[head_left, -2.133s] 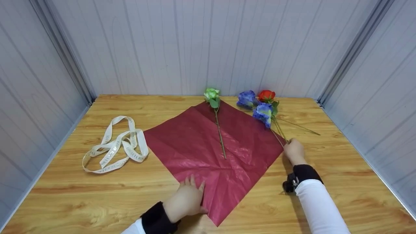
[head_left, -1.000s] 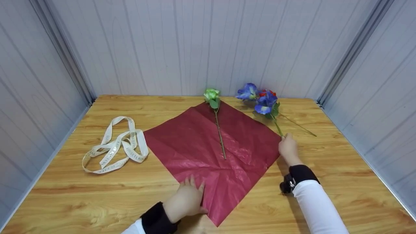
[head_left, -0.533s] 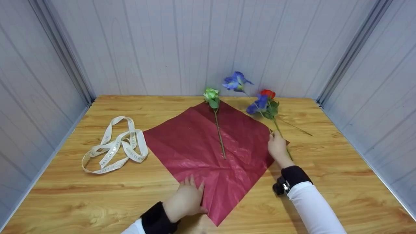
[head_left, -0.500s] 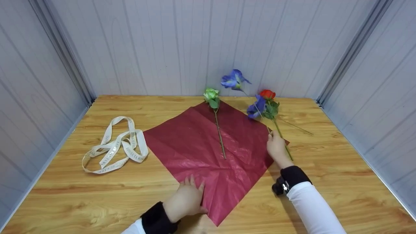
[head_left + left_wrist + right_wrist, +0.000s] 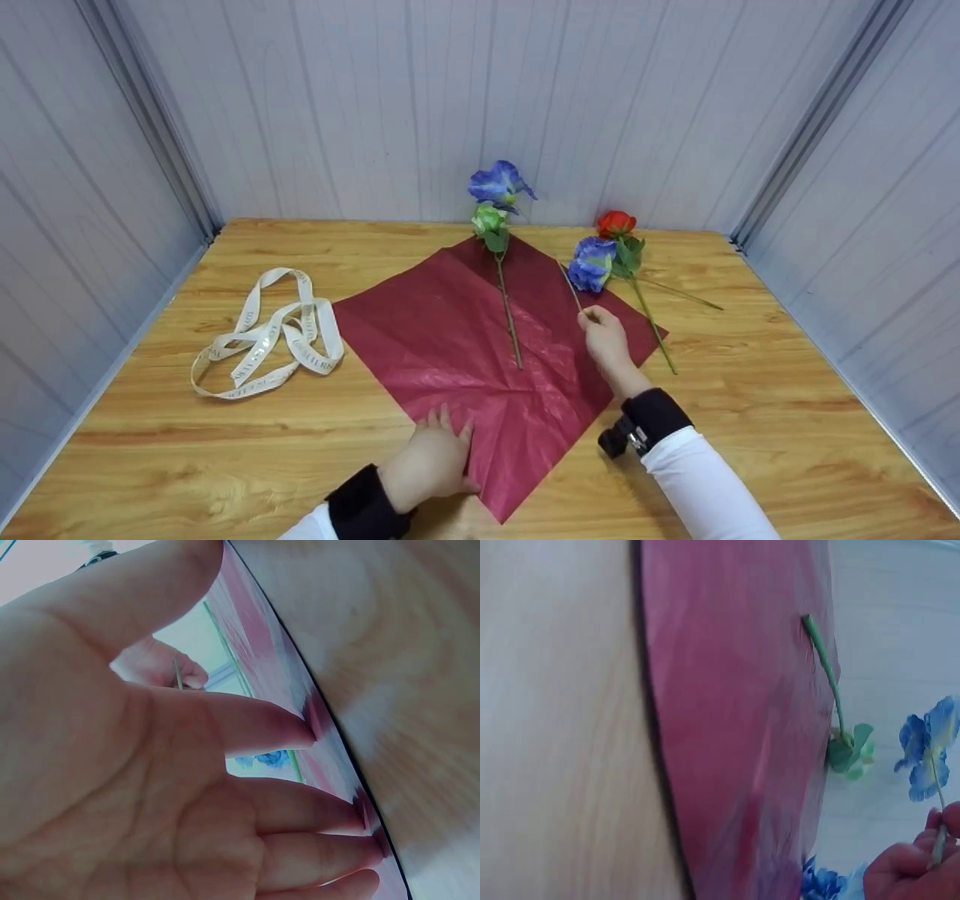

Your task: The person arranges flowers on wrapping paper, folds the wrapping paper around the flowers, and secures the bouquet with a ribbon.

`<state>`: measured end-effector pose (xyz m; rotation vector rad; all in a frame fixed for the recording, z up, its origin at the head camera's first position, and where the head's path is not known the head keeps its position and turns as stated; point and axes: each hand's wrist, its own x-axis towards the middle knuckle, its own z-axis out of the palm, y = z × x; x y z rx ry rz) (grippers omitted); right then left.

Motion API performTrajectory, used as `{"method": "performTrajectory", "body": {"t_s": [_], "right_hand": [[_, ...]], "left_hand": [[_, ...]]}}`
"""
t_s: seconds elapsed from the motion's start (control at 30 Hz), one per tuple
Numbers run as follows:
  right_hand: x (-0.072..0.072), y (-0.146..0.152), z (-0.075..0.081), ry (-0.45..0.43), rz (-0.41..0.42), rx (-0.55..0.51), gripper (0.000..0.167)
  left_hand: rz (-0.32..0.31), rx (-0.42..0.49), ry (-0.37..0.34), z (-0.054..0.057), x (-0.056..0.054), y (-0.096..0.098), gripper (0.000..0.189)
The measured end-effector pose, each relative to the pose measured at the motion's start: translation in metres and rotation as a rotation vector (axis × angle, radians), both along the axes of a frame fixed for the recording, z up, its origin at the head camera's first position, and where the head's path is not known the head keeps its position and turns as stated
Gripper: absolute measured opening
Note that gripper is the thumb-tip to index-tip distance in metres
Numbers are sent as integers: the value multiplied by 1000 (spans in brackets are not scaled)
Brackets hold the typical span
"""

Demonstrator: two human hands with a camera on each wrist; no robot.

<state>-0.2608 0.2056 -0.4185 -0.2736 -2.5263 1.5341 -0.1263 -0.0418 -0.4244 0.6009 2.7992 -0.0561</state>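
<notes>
My right hand [image 5: 606,345] pinches the thin stem of a blue artificial flower [image 5: 501,184] and holds it above the dark red wrapping paper [image 5: 450,322]. In the right wrist view the stem runs between thumb and fingers, with the blue bloom [image 5: 928,746] beyond them. My left hand [image 5: 431,459] rests with spread fingers on the paper's near left edge; its fingertips [image 5: 300,731] press the paper in the left wrist view. A green-white rose [image 5: 508,307] lies on the paper, its head near the far corner and partly overlapped by the raised bloom.
A red rose [image 5: 616,223] and a second blue flower [image 5: 592,264] lie at the right, by the paper's right edge. White printed ribbon [image 5: 262,341] lies in loops on the left of the wooden table [image 5: 225,457]. Pale panel walls [image 5: 375,112] enclose the back and sides.
My right hand has separated one blue flower from the others, raised it and carried it left over the paper. The second blue flower now lies beside the red rose. My left hand stays put.
</notes>
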Motion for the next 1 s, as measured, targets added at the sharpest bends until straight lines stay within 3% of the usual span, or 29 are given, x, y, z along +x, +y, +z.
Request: {"method": "performTrajectory", "body": {"t_s": [0.23, 0.47, 0.73, 1.0], "right_hand": [[3, -21, -2, 38, 35, -3, 17], [2, -39, -5, -26, 112, -109, 16], [0, -53, -6, -30, 160, -52, 19], [-6, -58, -8, -71, 156, -34, 19]], "left_hand": [[-1, 11, -5, -2, 1, -2, 87], [4, 22, -32, -3, 0, -2, 87], [-17, 28, -10, -2, 0, -2, 87], [-14, 7, -7, -1, 0, -2, 89]]}}
